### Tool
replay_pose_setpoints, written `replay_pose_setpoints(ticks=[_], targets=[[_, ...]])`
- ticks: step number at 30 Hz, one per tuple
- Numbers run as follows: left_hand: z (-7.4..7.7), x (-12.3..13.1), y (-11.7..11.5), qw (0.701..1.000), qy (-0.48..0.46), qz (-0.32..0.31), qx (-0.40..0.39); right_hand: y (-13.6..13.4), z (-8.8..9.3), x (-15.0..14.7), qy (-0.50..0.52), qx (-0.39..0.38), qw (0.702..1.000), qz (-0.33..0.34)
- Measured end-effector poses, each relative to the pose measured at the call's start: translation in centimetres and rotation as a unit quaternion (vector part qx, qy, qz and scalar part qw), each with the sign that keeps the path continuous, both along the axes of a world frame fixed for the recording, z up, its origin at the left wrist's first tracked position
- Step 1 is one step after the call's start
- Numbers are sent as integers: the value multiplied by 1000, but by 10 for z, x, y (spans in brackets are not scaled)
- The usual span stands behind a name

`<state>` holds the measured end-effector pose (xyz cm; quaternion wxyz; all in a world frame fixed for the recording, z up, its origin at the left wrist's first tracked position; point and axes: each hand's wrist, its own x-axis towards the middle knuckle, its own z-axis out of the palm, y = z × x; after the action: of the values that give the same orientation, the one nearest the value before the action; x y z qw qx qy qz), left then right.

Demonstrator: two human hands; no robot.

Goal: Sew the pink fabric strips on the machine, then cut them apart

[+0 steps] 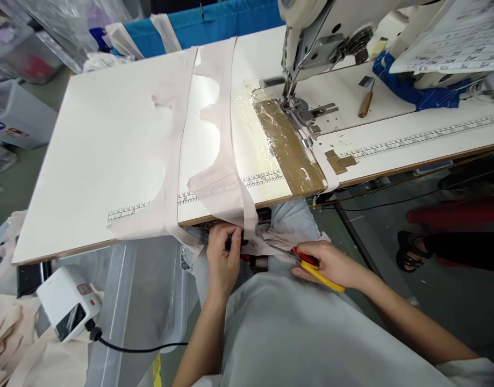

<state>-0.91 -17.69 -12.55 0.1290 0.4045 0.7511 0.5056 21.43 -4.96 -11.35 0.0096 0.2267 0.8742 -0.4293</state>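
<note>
My right hand (329, 263) is closed around the red and yellow handles of a pair of scissors (317, 273), over my lap. The scissors' blades point left toward pale pink fabric (263, 246) draped on my knees. Just below the table's front edge, my left hand (223, 252) is closed in a pinch beside a hanging pale pink fabric strip (247, 209). Something small and dark shows between its thumb and fingers, too hidden to name. A second cut-out pale pink fabric piece (168, 145) lies on the table farther left, its end hanging over the edge.
A sewing machine (311, 48) stands on the white table (97, 118), with a wooden-handled tool (365, 105) on its bed. Below left are a clear plastic bin (150, 290) and a white device (69, 301) with a black cable. Another person's sandalled foot (410, 251) is at the right.
</note>
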Motion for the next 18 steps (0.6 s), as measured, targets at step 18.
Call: replay_pose_setpoints(ticks=[18], targets=[[-13,7,4,999,13,30,-4,8,3,7,-2,-30,999,-37]])
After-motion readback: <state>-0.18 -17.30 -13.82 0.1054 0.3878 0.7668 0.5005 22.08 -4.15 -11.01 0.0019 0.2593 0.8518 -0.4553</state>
